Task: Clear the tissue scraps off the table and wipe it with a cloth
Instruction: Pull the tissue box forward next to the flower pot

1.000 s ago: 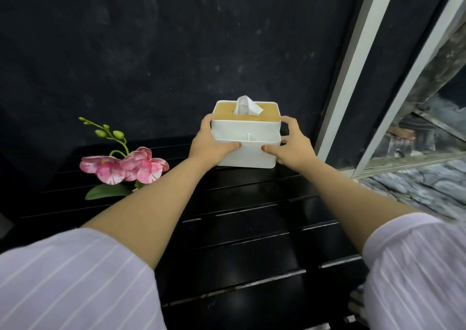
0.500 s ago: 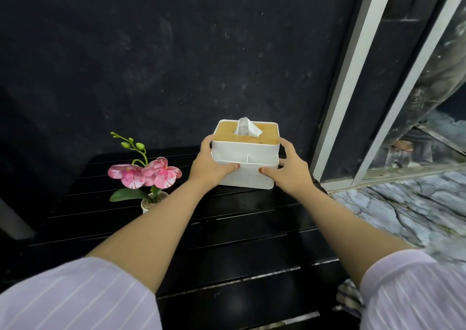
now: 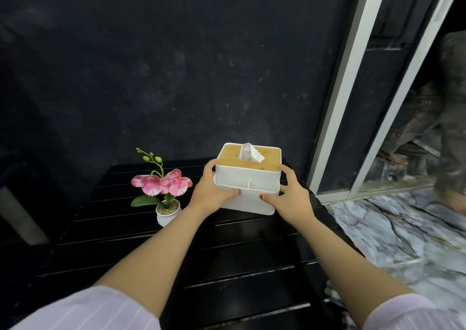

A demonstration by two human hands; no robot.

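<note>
From my feed I see a dark, mottled charcoal wall filling the back. A white-framed sliding glass door stands at the right above grey-veined marble floor. The black slatted wooden tabletop sits against the wall in dim light.

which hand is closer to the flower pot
Left. The left hand grips the tissue box on the side beside the flower pot; the right hand grips the far side.
</note>
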